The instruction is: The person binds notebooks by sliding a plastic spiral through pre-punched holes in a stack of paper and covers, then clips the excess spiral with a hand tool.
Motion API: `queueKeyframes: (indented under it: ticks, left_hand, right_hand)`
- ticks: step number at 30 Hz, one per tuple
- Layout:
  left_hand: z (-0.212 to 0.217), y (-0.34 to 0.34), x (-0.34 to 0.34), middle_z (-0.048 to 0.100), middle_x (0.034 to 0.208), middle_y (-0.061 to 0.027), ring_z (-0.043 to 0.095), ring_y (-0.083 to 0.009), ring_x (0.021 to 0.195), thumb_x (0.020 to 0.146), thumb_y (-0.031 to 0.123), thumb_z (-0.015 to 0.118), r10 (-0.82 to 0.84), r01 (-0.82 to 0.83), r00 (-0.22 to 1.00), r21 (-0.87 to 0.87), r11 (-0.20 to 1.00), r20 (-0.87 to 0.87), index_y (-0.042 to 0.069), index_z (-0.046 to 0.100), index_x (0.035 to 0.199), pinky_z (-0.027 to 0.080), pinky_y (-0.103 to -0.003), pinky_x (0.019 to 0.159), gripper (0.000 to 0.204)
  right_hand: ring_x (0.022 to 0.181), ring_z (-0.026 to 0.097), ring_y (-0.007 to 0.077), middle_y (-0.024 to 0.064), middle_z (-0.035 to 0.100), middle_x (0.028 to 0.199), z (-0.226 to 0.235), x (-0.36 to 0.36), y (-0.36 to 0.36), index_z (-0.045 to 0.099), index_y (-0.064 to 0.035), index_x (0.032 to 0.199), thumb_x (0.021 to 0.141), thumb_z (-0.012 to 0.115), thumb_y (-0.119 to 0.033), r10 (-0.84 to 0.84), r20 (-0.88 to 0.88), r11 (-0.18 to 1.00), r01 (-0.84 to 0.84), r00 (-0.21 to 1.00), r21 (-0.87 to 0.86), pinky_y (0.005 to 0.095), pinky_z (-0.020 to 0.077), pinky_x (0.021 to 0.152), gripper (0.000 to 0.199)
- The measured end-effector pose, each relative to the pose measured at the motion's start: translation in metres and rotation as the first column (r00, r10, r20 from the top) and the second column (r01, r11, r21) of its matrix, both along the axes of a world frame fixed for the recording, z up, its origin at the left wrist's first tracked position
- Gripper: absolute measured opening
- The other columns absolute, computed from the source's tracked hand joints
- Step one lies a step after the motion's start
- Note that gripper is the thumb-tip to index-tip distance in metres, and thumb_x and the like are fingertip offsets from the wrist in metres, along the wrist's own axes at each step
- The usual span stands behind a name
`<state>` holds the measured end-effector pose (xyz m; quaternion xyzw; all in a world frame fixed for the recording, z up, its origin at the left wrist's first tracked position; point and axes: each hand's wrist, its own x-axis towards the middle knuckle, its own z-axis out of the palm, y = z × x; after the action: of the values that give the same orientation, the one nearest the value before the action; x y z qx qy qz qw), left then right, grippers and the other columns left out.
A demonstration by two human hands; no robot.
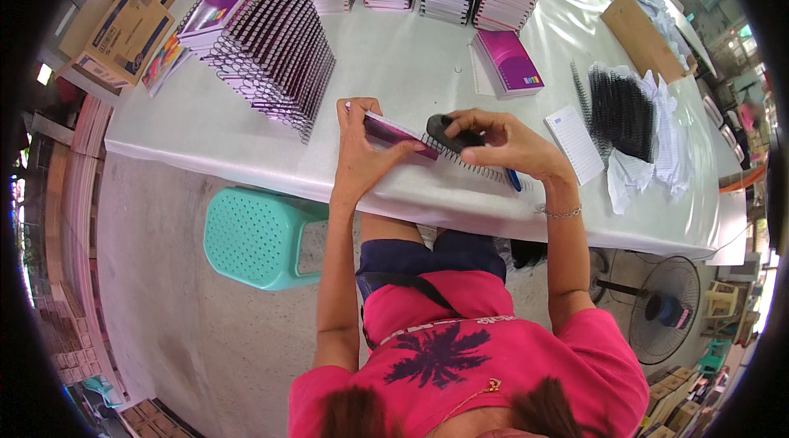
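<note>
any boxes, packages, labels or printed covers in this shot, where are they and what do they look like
Cardboard box: far left past the table corner, brown with a blue and white printed panel.
Flat cardboard sheet: far right of the table, plain brown.
Notebook cover: top of a small pile mid-table, purple-pink with a small multicoloured patch.
Colourful printed sheets: beside the box, fanned.

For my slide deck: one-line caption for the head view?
Left hand steadies a spiral notebook; right hand presses a black tool on its coil.

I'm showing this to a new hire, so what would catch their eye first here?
Probably the two hands at the table's near edge: the left hand steadies a purple spiral notebook while the right hand presses a dark tool on its wire spine. Next, the fanned row of bound notebooks at far left.
</note>
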<state>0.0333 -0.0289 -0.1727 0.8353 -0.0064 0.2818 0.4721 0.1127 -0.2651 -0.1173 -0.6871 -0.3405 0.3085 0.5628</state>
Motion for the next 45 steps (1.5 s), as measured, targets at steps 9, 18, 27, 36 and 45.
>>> queueKeyframes:
  ticks: [9, 18, 27, 36, 45]
  left_hand:
    - [0.001, 0.002, 0.000, 0.037, 0.103, -0.0089, 0.043, -0.0248, 0.099, 0.056, 0.026, 0.093, -0.016, 0.016, 0.998, -0.008, 1.000, -0.062, 0.005, 0.045, 0.107, 0.040, -0.035, 0.090, 0.073]
    - [-0.002, -0.010, -0.002, 0.039, 0.106, -0.0115, 0.044, -0.0285, 0.101, 0.057, 0.027, 0.095, 0.088, -0.088, 0.996, 0.014, 0.996, 0.019, 0.004, 0.047, 0.109, 0.041, -0.039, 0.089, 0.074]
    - [-0.008, -0.041, -0.007, 0.038, 0.108, -0.0123, 0.044, -0.0280, 0.102, 0.061, 0.018, 0.093, 0.280, -0.275, 0.959, -0.081, 0.958, 0.048, 0.004, 0.047, 0.109, 0.040, -0.039, 0.088, 0.067]
    - [-0.011, -0.041, -0.008, 0.039, 0.109, -0.0120, 0.043, -0.0281, 0.104, 0.063, 0.015, 0.091, 0.292, -0.288, 0.955, -0.073, 0.955, 0.052, 0.003, 0.047, 0.111, 0.039, -0.039, 0.089, 0.066]
    - [-0.012, -0.040, -0.008, 0.040, 0.113, -0.0123, 0.042, -0.0283, 0.109, 0.067, 0.011, 0.087, 0.255, -0.252, 0.964, -0.044, 0.967, 0.075, 0.004, 0.045, 0.117, 0.038, -0.039, 0.093, 0.065]
  right_hand:
    - [0.103, 0.057, 0.0173, 0.0085, 0.061, 0.121, 0.012, -0.004, 0.006, 0.069, -0.0036, 0.111, 0.080, 0.079, -0.027, -0.102, -0.065, 0.993, 0.099, 0.993, -0.059, 0.0298, 0.0436, 0.093, 0.040]
    - [0.121, 0.051, 0.0353, 0.0163, 0.056, 0.132, -0.019, 0.000, 0.011, 0.070, -0.0121, 0.114, 0.083, 0.076, -0.028, -0.420, 0.631, 0.837, 0.548, 0.652, -0.009, 0.0468, 0.0355, 0.106, 0.035]
    - [0.099, 0.056, 0.0242, 0.0044, 0.064, 0.096, -0.003, -0.041, 0.041, 0.066, -0.0096, 0.097, 0.087, 0.067, -0.016, -0.377, 0.725, 0.864, 0.500, 0.577, 0.051, 0.0435, 0.0264, 0.103, 0.012]
    - [0.102, 0.053, 0.0253, 0.0057, 0.059, 0.103, -0.012, -0.047, 0.049, 0.065, -0.0110, 0.100, 0.092, 0.060, -0.016, -0.376, 0.806, 0.862, 0.491, 0.457, 0.124, 0.0462, 0.0260, 0.103, 0.010]
    - [0.101, 0.053, 0.0251, 0.0050, 0.058, 0.103, -0.012, -0.046, 0.054, 0.064, -0.0112, 0.098, 0.091, 0.062, -0.017, -0.351, 0.839, 0.859, 0.500, 0.416, 0.112, 0.0488, 0.0251, 0.103, 0.009]
